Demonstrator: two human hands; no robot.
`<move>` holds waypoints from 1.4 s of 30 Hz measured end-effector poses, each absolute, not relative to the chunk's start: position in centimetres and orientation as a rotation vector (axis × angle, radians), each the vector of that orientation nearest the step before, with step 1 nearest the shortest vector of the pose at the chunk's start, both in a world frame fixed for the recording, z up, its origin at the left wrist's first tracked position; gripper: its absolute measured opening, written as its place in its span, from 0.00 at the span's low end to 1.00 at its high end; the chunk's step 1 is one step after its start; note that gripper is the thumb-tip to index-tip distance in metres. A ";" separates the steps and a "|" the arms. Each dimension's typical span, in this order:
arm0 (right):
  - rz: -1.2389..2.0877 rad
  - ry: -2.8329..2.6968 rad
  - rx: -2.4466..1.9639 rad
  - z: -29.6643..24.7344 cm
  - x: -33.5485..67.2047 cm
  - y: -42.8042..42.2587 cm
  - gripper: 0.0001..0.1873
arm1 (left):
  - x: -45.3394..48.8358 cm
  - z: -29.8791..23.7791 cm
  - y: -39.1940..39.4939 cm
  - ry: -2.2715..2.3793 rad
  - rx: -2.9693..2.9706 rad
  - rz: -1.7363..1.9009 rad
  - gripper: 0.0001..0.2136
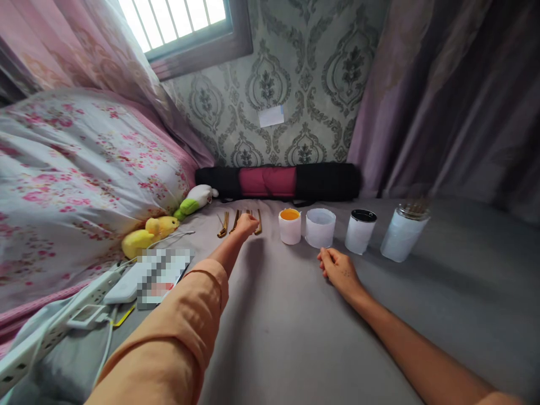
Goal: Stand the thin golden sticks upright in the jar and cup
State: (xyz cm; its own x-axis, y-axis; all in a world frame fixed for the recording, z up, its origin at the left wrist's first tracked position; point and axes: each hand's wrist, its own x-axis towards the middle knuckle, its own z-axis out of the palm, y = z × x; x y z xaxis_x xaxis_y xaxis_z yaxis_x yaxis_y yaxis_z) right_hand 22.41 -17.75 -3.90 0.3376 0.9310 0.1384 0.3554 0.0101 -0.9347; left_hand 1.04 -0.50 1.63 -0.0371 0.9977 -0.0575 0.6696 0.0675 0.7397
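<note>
My left hand [245, 225] reaches forward in an orange sleeve and is closed over a row of gold utensils [223, 225] lying on the grey sheet [278, 315]; what it grips among them is hidden. My right hand [335, 267] rests on the sheet with its fingers curled, holding nothing visible, just in front of a translucent white cup [320, 227]. Left of that cup stands a white cup with an orange inside [290, 225]. To the right stand a white cup with a black inside [360, 230] and a glass jar [404, 232] holding thin sticks.
A black and magenta bolster [278, 181] lies against the patterned wall. A floral duvet [76, 180], yellow plush toy [147, 233] and green-white plush [194, 201] sit left. A power strip [63, 315], white device [126, 284] and cables lie at lower left. Curtains hang right.
</note>
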 end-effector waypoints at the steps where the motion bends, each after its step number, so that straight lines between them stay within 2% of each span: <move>1: 0.689 -1.203 -1.550 -3.9 22.4 -17.8 0.20 | 1.0 1.6 -0.3 1.787 1.697 0.707 0.07; 18: 0.700 -1.202 -1.545 -4.1 22.4 -17.6 0.22 | 1.6 -0.1 1.0 1.923 2.075 0.452 0.07; 42: 0.683 -1.236 -1.556 -4.3 22.5 -17.5 0.21 | 2.0 -0.9 1.4 2.022 2.043 0.366 0.10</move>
State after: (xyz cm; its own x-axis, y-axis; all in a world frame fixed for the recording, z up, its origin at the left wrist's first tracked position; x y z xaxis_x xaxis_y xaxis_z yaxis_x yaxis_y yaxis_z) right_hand 22.55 -17.53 -4.33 0.3201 0.9363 0.1447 0.3753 0.0149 -0.9268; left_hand 1.99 1.36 -0.86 0.0090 0.9999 0.0065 0.9389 -0.0107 0.3439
